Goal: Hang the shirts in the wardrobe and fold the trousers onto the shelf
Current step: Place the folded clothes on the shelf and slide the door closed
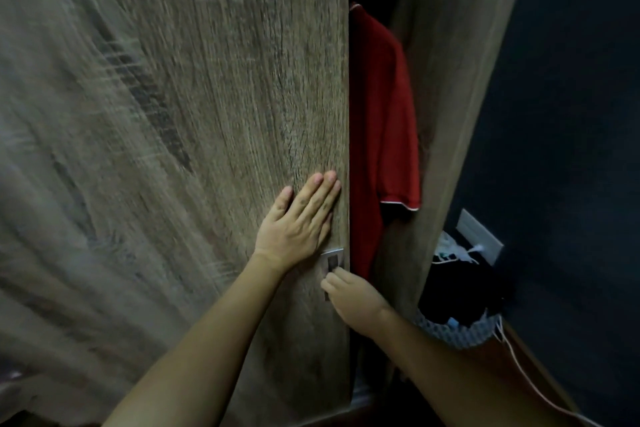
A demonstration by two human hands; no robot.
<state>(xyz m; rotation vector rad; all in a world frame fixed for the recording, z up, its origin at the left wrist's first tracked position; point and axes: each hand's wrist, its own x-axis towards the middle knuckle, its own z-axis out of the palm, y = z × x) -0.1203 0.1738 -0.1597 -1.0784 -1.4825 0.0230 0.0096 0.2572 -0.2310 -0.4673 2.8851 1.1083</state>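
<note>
- Wardrobe door (207,114): wood grain, fills the left and centre of the view. Its left part is motion-blurred.
- Left hand (298,225): flat on the door, just beside its right edge and just above the metal handle (333,258).
- Left fingers (325,198): straight and pressed together, tips pointing up. The thumb (282,199) is splayed out to the left. Nothing is held.
- Right hand (353,295): at the door edge, directly below the left hand. Fingers are curled and pinch the lower end of the metal handle. The exact grip point is hidden by the fingers.
- Red shirt (381,114): hangs inside the wardrobe, seen through the narrow dark gap between the door edge and the right panel (450,80). The short sleeve has a white-trimmed hem (398,203) and lies against that panel. The hanger and rail cannot be made out.
- Basket (453,333): woven and grey, on the floor right of the wardrobe, with dark clothes (460,291) piled in it. What kind of garments they are cannot be told.
- Wall socket (479,236): on the dark wall (571,114) above the basket, with a plug in it. A white cable (519,367) runs down past the basket toward the lower right.
</note>
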